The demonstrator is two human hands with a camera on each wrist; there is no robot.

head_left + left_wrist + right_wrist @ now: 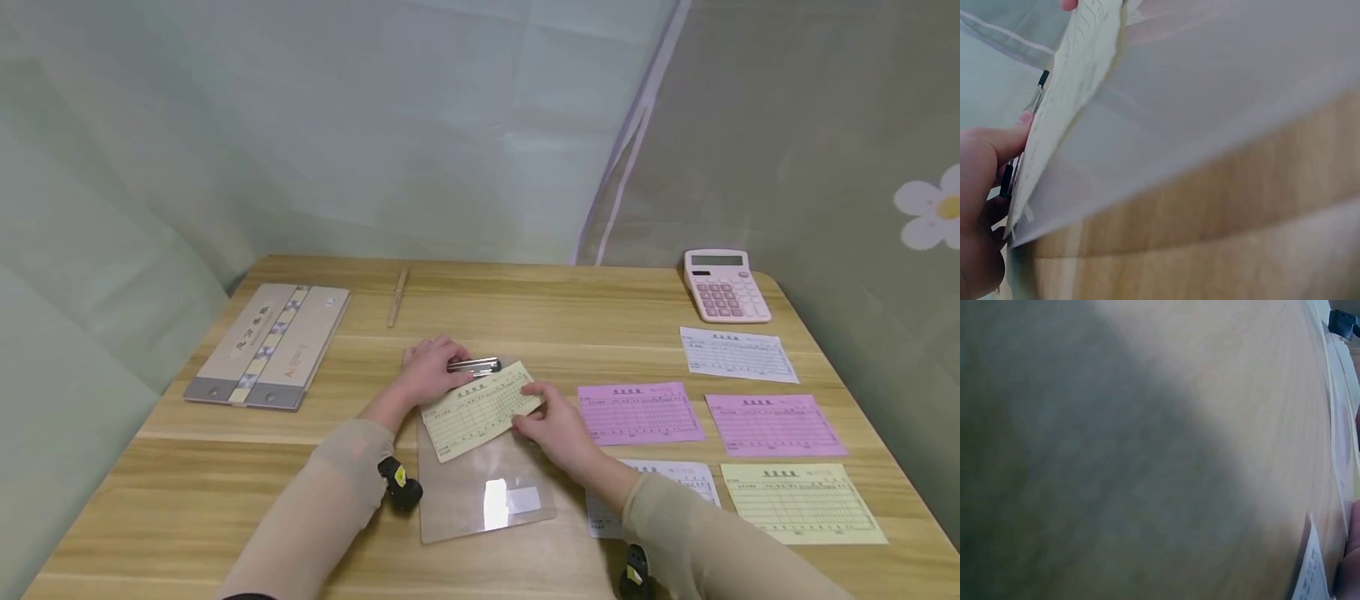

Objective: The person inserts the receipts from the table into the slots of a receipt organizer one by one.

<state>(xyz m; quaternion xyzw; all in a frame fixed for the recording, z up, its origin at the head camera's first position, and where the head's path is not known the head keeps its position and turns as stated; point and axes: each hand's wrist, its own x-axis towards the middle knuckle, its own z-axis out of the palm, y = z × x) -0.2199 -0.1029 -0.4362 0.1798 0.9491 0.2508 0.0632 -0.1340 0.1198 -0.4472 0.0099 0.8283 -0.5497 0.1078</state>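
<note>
While the right hand (557, 427) pinches the right end of a yellow slip (480, 412) between thumb and fingers, we see the left hand (431, 375) gripping the clip (483, 365) at the head of a clear board (461, 504). The slip lies aslant over the board's upper part, just below the clip; we cannot tell whether its upper edge is under the clip. In the left wrist view we note the thumb against the clip, the other fingers partly hidden. To the right we find a pink slip (641, 414) beside a second pink slip (776, 426), a white slip (738, 355) above them, and, below, another white slip (693, 477), partly covered by the right forearm, next to a second yellow slip (804, 504). Behind these, on the table (187, 500), stands a calculator (726, 287); at left we observe a book (262, 346) and a pen (397, 298).
</note>
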